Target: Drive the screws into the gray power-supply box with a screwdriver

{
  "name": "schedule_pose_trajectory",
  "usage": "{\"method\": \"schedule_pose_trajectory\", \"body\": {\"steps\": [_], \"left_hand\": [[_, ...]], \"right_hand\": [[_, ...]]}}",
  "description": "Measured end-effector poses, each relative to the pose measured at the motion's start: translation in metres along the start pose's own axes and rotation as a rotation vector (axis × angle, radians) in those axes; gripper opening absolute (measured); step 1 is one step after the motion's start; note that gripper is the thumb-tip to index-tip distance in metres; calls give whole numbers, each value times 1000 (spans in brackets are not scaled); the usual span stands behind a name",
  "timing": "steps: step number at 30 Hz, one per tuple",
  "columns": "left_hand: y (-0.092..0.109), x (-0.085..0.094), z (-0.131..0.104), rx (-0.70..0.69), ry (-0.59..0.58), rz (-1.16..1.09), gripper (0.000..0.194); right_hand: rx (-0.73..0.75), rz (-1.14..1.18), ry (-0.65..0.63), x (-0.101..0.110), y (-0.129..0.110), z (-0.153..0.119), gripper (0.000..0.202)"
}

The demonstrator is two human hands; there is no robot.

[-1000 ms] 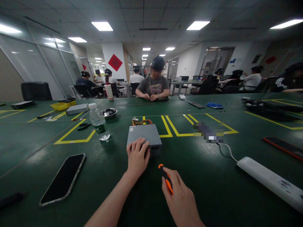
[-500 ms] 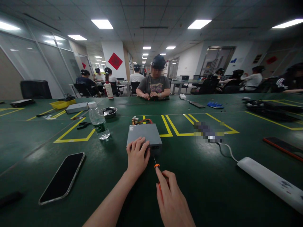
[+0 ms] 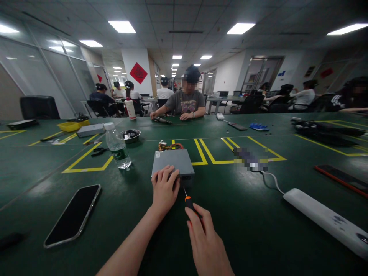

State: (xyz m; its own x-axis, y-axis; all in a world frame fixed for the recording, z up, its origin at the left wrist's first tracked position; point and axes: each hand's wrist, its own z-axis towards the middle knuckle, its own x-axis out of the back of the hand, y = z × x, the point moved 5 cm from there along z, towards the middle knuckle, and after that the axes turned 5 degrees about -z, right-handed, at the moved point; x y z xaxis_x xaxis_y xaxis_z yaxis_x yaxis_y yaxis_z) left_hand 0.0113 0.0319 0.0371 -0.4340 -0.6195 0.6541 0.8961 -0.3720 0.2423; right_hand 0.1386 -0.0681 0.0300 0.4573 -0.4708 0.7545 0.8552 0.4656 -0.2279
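A grey metal computer power supply [image 3: 174, 158] sits on the green table in front of me, its bundle of coloured wires at the back. My left hand [image 3: 165, 188] grips its near edge, fingers over the top; the thumb side lies by the front face. My right hand [image 3: 205, 234] is closed around a screwdriver [image 3: 188, 202] with a black and orange handle. Its thin shaft points up at the lower front face of the power supply, near the right side. Whether the tip sits in a screw is too small to tell.
Left of the power supply stand a water bottle [image 3: 117, 147] and a metal bowl [image 3: 131, 136]. A phone [image 3: 73, 215] lies at near left, a white power strip [image 3: 324, 220] at right. Across the table sits a person [image 3: 188, 101], one hand by a dark tool [image 3: 162, 120].
The screwdriver's handle shows more of its black part, with my right fingers shifted on it. The person opposite has moved one hand outward to the left. The view has shifted slightly.
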Motion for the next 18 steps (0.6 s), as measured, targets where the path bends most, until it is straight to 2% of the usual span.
{"method": "schedule_pose_trajectory", "body": {"steps": [3, 8, 14, 18], "left_hand": [[0, 0, 0, -5, 6, -2, 25], [0, 0, 0, -4, 11, -4, 25], [0, 0, 0, -8, 13, -9, 26], [0, 0, 0, -9, 14, -8, 25]], "right_hand": [[-34, -55, 55, 8, 4, 5, 37], [-26, -70, 17, 7, 2, 6, 42], [133, -83, 38, 2, -9, 3, 36], [50, -57, 61, 8, 0, 7, 36]]}}
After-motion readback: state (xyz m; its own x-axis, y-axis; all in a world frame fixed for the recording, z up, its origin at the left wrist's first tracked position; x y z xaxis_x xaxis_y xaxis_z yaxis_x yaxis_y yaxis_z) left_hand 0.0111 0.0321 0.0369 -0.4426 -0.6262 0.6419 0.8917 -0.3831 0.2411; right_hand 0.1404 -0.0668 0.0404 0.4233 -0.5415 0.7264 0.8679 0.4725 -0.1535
